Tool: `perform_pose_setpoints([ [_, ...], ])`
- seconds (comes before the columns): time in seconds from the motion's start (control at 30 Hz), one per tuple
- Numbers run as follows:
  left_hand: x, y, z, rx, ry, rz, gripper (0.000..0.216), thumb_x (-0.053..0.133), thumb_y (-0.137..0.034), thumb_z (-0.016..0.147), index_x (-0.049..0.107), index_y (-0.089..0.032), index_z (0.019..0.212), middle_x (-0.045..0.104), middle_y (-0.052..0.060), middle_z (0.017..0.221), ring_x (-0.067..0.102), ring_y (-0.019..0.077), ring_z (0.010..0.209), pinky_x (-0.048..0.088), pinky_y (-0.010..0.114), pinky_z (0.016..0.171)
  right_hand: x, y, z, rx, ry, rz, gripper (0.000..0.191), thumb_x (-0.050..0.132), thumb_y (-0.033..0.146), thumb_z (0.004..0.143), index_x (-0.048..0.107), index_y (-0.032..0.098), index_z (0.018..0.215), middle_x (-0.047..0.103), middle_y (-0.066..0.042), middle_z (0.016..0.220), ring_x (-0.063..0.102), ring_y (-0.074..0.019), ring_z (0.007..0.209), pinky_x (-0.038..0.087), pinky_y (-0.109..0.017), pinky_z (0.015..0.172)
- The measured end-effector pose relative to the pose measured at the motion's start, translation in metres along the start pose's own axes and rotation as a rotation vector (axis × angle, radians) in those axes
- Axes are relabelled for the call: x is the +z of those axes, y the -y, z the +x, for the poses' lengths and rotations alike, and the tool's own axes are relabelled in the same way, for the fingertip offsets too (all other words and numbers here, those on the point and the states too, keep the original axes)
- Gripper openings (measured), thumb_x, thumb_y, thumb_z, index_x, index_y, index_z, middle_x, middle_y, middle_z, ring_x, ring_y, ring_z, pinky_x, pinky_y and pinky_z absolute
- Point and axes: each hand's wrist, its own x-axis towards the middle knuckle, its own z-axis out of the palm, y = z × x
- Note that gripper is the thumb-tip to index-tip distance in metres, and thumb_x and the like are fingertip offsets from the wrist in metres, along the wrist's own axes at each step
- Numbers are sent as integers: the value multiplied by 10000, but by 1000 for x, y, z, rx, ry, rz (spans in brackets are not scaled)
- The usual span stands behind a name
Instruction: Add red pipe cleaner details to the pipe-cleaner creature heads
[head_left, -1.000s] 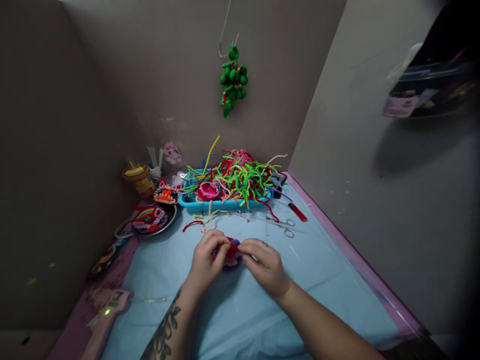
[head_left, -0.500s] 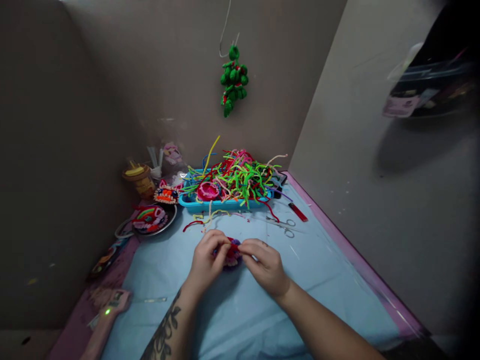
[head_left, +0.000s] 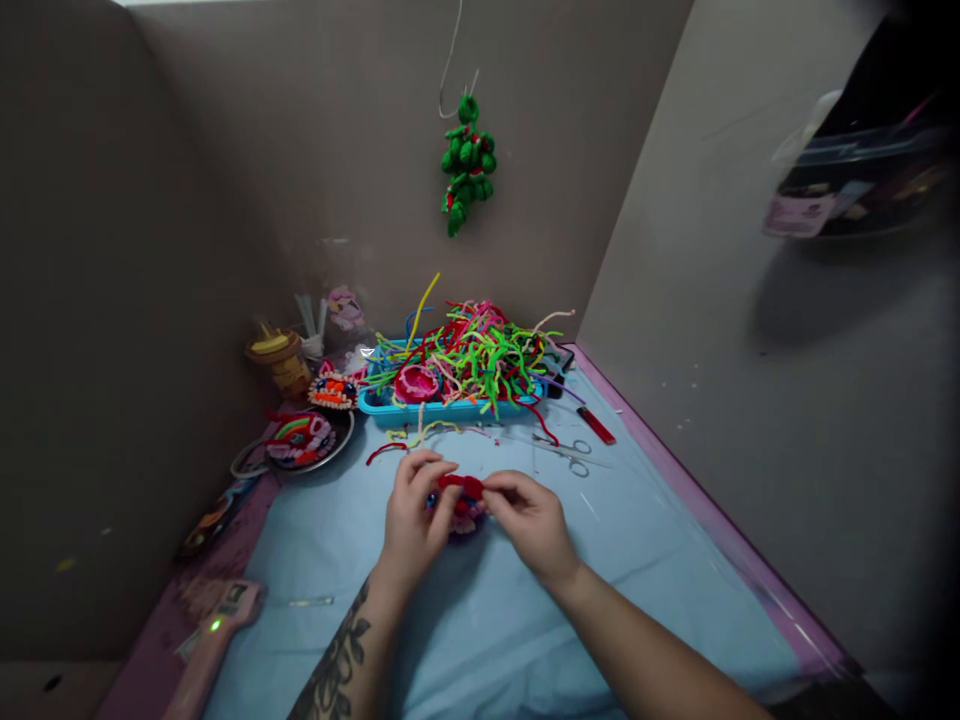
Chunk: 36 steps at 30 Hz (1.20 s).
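Observation:
My left hand (head_left: pixel 414 518) and my right hand (head_left: pixel 529 520) meet over the light blue mat (head_left: pixel 480 610) and pinch a small red, pink and purple pipe-cleaner piece (head_left: pixel 463 500) between their fingertips. A red strand runs across its top, from one hand's fingers to the other's. Much of the piece is hidden by my fingers. Behind my hands stands a blue tray (head_left: pixel 450 408) heaped with loose pipe cleaners (head_left: pixel 472 350) in green, red, pink and yellow.
Scissors (head_left: pixel 568 453) and a red lighter (head_left: pixel 595 424) lie right of the tray. A plate of finished pieces (head_left: pixel 304 440) and a jar (head_left: pixel 274 355) sit at back left. A pink glue gun (head_left: pixel 214 640) lies front left. A green figure (head_left: pixel 466 162) hangs on the back wall.
My fingers have shifted on the piece and a red strand now shows across its top between the two hands. Nothing else on the table has moved.

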Motion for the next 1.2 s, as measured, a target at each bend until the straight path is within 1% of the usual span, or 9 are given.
perform_pose_setpoints([
  [0.1, 3, 1, -6, 154, 17, 145, 281, 590, -240, 814, 616, -248, 1094, 413, 106, 1222, 512, 211, 978, 480, 380, 833, 0, -4, 1, 89, -13, 48, 72, 608, 188, 783, 677, 170, 791, 681, -37, 711, 640, -146, 628, 539, -239, 579],
  [0.17, 4, 1, -8, 264, 71, 202, 303, 610, -283, 805, 626, -266, 1107, 384, 107, 1260, 471, 252, 1076, 449, 420, 901, -1, -4, 1, 65, 7, 31, 81, 595, 186, 790, 674, 171, 779, 676, -32, 711, 635, -145, 647, 532, -240, 605],
  [0.23, 5, 0, -9, 319, 94, 238, 328, 621, -312, 800, 626, -264, 1124, 368, 112, 1289, 421, 280, 1156, 402, 455, 964, -2, -1, 1, 28, 25, 6, 95, 579, 175, 802, 667, 176, 767, 663, -23, 704, 623, -140, 658, 519, -238, 621],
  [0.3, 5, 0, -8, 331, 104, 254, 348, 623, -318, 799, 622, -257, 1142, 350, 119, 1316, 390, 291, 1196, 371, 466, 995, -2, 2, 0, 2, 39, -14, 116, 560, 159, 811, 660, 180, 755, 649, -18, 700, 612, -138, 661, 506, -239, 625],
  [0.43, 3, -1, -6, 332, 104, 261, 350, 607, -313, 809, 619, -260, 1155, 345, 122, 1335, 385, 295, 1211, 371, 464, 992, -2, 4, 0, -44, 61, -36, 156, 537, 121, 808, 650, 185, 723, 641, -18, 693, 606, -140, 661, 495, -249, 628],
  [0.6, 2, -4, -6, 350, 119, 243, 252, 595, -316, 817, 669, -275, 1054, 399, 108, 1303, 418, 289, 1176, 371, 463, 982, -2, 1, 0, -109, 36, -46, 123, 573, 123, 792, 673, 193, 781, 678, -37, 757, 634, -153, 704, 512, -259, 639],
  [0.8, 1, -4, -5, 368, 145, 248, 354, 597, -305, 821, 615, -257, 1172, 365, 125, 1329, 397, 286, 1204, 356, 446, 997, -3, 3, 0, -100, 66, -77, 151, 547, 112, 805, 653, 194, 736, 665, -31, 731, 618, -152, 703, 502, -263, 653],
  [1.03, -1, -2, -5, 382, 101, 259, 271, 603, -282, 815, 659, -259, 1079, 390, 109, 1309, 412, 275, 1176, 358, 439, 990, -2, 2, 0, -102, 63, -56, 152, 548, 98, 791, 656, 195, 743, 669, -32, 739, 626, -152, 701, 504, -261, 652],
  [1.2, -2, -4, -4, 386, 124, 270, 306, 605, -282, 815, 650, -269, 1117, 389, 113, 1315, 411, 275, 1179, 352, 444, 997, -3, 1, 0, -94, 61, -42, 147, 558, 100, 791, 662, 196, 754, 674, -35, 752, 630, -152, 711, 508, -264, 662],
])
